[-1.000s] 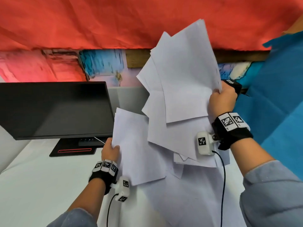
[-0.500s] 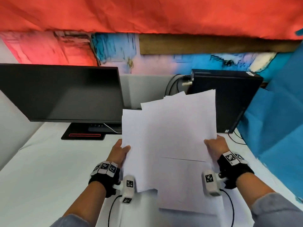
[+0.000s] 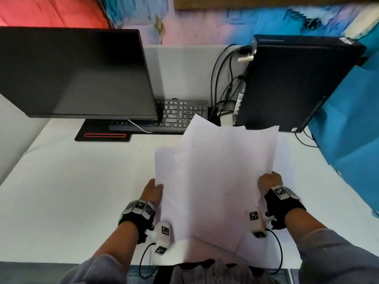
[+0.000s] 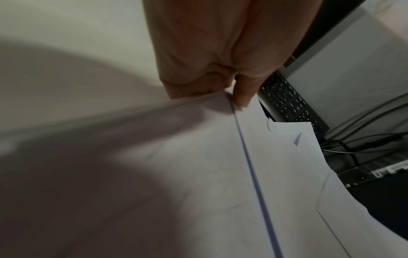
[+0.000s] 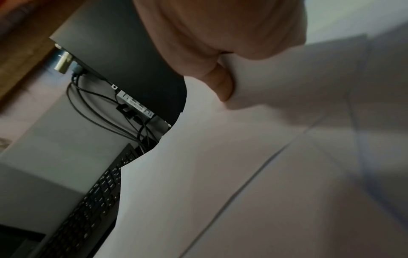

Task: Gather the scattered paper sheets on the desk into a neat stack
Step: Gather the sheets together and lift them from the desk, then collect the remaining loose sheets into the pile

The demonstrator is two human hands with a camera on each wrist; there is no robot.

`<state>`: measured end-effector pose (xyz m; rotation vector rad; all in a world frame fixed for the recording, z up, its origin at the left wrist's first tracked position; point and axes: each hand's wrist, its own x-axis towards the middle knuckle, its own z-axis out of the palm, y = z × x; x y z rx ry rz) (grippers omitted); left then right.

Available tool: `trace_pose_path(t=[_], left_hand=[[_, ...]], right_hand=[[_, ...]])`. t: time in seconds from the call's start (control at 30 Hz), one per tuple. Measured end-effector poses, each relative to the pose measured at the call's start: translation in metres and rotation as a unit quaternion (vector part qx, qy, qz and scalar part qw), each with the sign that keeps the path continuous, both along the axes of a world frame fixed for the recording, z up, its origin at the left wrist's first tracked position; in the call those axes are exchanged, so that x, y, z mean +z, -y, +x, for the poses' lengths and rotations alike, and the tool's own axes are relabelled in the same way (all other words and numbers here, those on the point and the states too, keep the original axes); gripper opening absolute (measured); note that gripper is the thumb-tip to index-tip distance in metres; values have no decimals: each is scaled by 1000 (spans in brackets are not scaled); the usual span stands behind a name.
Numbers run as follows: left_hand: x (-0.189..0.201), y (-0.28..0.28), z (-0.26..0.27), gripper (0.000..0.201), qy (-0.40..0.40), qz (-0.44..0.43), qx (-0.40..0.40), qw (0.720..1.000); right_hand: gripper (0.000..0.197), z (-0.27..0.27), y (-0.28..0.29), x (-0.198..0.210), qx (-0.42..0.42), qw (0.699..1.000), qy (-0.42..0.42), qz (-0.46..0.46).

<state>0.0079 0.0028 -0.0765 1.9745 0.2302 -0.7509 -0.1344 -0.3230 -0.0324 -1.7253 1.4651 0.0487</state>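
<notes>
A loose bundle of white paper sheets (image 3: 215, 181) is held between both hands above the white desk (image 3: 71, 191), its edges uneven and fanned at the top. My left hand (image 3: 152, 190) pinches the bundle's left edge (image 4: 232, 111); thumb and fingers (image 4: 243, 94) close on the paper. My right hand (image 3: 268, 182) grips the right edge, its thumb (image 5: 223, 87) pressed on the top sheet (image 5: 220, 174). More white sheets (image 3: 287, 160) lie flat on the desk under and to the right of the bundle.
A black monitor (image 3: 71, 72) stands at the back left on its stand (image 3: 102, 135). A black keyboard (image 3: 180, 113) lies behind the papers. A black computer tower (image 3: 293, 83) with cables (image 3: 223, 83) stands at the back right. Blue cloth (image 3: 348, 140) hangs on the right.
The bundle came down from high in front of me to low over the desk. The fanned sheets have closed together. My right hand dropped level with the left.
</notes>
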Motion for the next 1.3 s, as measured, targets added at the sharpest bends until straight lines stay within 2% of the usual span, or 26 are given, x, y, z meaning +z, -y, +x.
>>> trace_pose_path(t=[0.03, 0.07, 0.1, 0.13, 0.2, 0.27, 0.3, 0.33, 0.37, 0.5, 0.6, 0.73, 0.87, 0.97, 1.03, 1.1, 1.23, 1.3], left_hand=[[-9, -1, 4, 49, -12, -18, 16, 1000], [-12, -1, 4, 65, -26, -36, 42, 998], [-5, 0, 1, 78, -31, -52, 68, 996], [6, 2, -3, 82, -31, -60, 80, 995], [22, 5, -9, 71, -15, -33, 49, 998], [23, 5, -10, 41, 20, 12, 36, 999], [22, 5, -10, 29, 35, 13, 43, 998], [23, 6, -11, 20, 40, 10, 50, 998], [22, 7, -10, 17, 39, 9, 59, 997], [14, 7, -4, 21, 37, 14, 64, 997], [14, 6, 1, 32, 30, 23, 60, 998], [17, 8, 5, 31, 20, 14, 35, 999], [21, 13, 7, 22, 21, -4, 13, 1000], [20, 13, 9, 35, 16, -3, 23, 1000], [22, 14, 9, 44, -11, -1, 39, 999], [27, 16, 9, 56, -52, -2, 38, 998], [31, 21, 13, 77, -87, -18, 11, 996], [33, 23, 17, 68, -70, -10, 16, 997]], right_hand=[[36, 0, -4, 1, -18, 1000, -2, 0], [36, 2, -6, 0, 6, 1000, -15, -5], [36, 1, -12, -4, 62, 996, -58, -29], [36, 2, -16, -5, 115, 987, -103, -53], [35, 6, -21, -13, 177, 978, -98, -44], [35, 11, -27, -11, 192, 978, -82, -18], [36, 12, -30, -12, 165, 984, -64, 19], [37, 13, -32, -8, 164, 983, -70, 50], [39, 14, -28, -10, 186, 979, -75, 42], [48, 14, -5, 6, 253, 955, -149, 52], [61, 14, 8, 16, 225, 964, -130, 61], [70, 19, -9, 22, 175, 977, -34, 118], [75, 34, -37, 6, 129, 971, 73, 189], [81, 47, -43, -7, 63, 985, 104, 121], [58, 54, -37, -10, 53, 993, 83, 57], [46, 61, -33, -9, 81, 994, 52, 45], [52, 72, -52, -8, 218, 975, -28, 35], [48, 78, -62, -8, 244, 969, -24, 29]])
